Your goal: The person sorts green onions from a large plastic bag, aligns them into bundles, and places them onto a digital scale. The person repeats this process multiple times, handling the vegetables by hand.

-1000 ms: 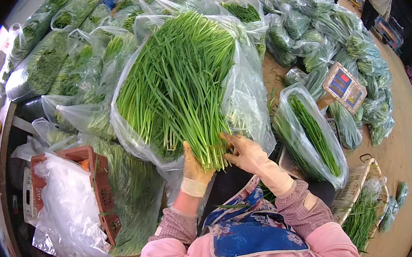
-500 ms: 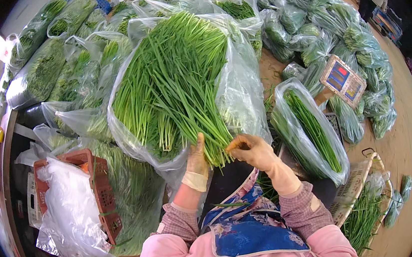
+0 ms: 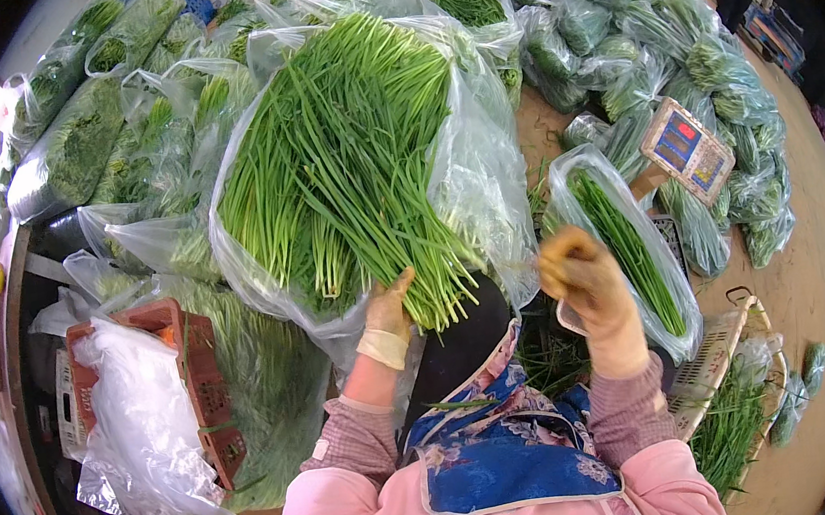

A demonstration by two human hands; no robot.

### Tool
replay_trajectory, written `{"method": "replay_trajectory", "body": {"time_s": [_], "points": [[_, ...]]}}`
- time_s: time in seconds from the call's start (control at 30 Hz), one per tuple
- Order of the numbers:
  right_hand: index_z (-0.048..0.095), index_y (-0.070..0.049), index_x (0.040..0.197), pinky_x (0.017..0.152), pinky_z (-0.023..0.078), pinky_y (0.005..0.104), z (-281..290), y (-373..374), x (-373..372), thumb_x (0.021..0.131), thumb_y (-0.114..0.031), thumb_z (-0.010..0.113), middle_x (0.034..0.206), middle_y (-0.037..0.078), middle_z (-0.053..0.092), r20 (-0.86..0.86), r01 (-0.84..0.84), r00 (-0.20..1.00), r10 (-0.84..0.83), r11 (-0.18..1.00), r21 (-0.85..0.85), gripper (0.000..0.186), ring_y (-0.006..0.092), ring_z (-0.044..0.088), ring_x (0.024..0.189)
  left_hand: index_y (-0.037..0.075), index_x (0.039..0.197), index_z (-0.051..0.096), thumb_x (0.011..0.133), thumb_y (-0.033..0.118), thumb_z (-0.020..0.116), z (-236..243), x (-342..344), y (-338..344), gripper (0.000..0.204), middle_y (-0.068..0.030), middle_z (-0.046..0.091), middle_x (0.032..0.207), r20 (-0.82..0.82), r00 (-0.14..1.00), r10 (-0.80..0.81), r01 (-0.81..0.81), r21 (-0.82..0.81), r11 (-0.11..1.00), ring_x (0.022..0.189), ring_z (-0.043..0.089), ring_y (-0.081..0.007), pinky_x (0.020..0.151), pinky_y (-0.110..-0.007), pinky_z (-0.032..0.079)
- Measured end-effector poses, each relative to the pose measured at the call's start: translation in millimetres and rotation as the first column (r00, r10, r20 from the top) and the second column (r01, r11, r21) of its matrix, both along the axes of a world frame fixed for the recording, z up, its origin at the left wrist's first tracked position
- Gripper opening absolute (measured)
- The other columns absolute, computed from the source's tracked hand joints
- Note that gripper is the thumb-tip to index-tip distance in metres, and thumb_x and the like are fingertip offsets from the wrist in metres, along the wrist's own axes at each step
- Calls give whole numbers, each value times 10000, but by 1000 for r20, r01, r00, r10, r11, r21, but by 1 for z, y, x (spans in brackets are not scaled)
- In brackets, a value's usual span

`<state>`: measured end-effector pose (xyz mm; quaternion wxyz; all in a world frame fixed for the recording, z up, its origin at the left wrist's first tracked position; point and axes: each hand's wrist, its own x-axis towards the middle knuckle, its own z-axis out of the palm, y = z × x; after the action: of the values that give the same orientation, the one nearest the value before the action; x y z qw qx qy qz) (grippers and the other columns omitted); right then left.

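Observation:
My left hand (image 3: 388,305), in a pale glove, is wrapped round the white stem ends of a bunch of garlic chives (image 3: 383,215). The green leaves fan away from me over a large open plastic bag (image 3: 482,150) full of more chives. My right hand (image 3: 580,275), also gloved, is raised to the right of the stems, apart from them. Its fingers are curled and smeared by motion, so whether it holds anything is hidden. Just beyond it, a long clear bag of chives (image 3: 628,255) lies on a scale whose display (image 3: 688,150) stands at its far right.
Bagged greens (image 3: 631,43) are heaped at the far right, and more bags (image 3: 69,143) lie far left. A red-brown crate (image 3: 202,380) with clear plastic bags (image 3: 144,426) stands at my left. A cream basket (image 3: 711,367) holding loose greens is at my right.
My right hand has left the stem ends and moved right, toward the bag on the scale. The left hand keeps its hold on the chives, nearly in the same place.

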<state>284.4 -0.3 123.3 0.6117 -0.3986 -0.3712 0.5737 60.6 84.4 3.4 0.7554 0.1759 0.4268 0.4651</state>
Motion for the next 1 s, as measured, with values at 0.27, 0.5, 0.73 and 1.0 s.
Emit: {"method": "replay_trajectory", "body": {"time_s": [0.27,0.5,0.73,1.0], "points": [[562,-73,1086,772,444,323,-91,-59,30,760,-231,608,972,157,613,715,-175,449,536,837,-518,365,270,580,890,48,1176,463,867,45,492,10,-5,-2,310,-94,555,1114,162,986,-48,54,-35,998,982,572,-253,803,-435,517],[562,-94,1101,701,490,359,-41,-35,-23,796,-283,596,890,154,639,884,-22,259,389,918,-397,361,313,620,796,34,1135,485,865,115,510,20,-20,-5,283,-123,584,1061,264,958,-109,128,-56,990,925,603,-283,755,-494,525],[548,-122,1125,587,486,353,-20,-8,-59,800,-237,602,684,123,610,947,-50,315,66,997,-53,349,269,613,640,23,1152,477,875,133,497,28,-11,-12,298,-136,584,1059,306,939,-159,183,-52,982,927,602,-289,767,-475,520],[567,-54,943,618,473,347,-36,6,-38,849,-235,522,759,130,624,843,87,521,133,974,-207,209,252,617,667,-1,1179,462,894,247,432,17,-10,-12,379,-194,569,1099,417,885,-206,263,-83,961,932,588,-365,785,-515,494]]}}
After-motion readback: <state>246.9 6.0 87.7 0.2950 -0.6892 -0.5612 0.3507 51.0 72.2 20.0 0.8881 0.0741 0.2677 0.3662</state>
